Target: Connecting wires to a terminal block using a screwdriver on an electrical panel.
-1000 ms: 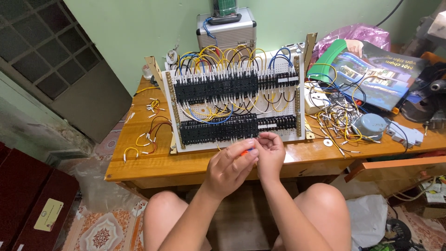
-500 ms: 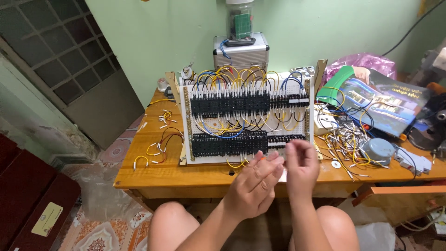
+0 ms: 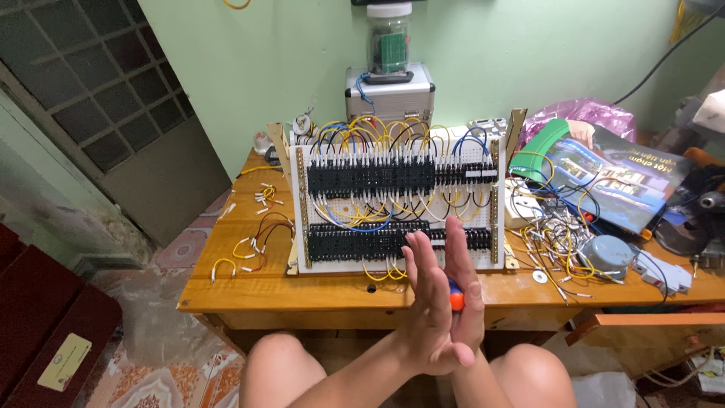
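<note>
Left hand [image 3: 428, 313] and right hand [image 3: 462, 283] pressing flat together, fingers straight, sandwiching orange-blue tool handle [image 3: 455, 300] between palms above table edge [image 3: 302, 302]. Beyond, white wiring board [image 3: 399, 200] standing on table; metal case [image 3: 390, 92] sitting behind.

Orange-and-blue tool [image 3: 455, 296] pressed between flat palms.

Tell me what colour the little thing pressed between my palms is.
Orange with a bit of blue: the small object peeks out between your left hand and right hand, head view.
</note>
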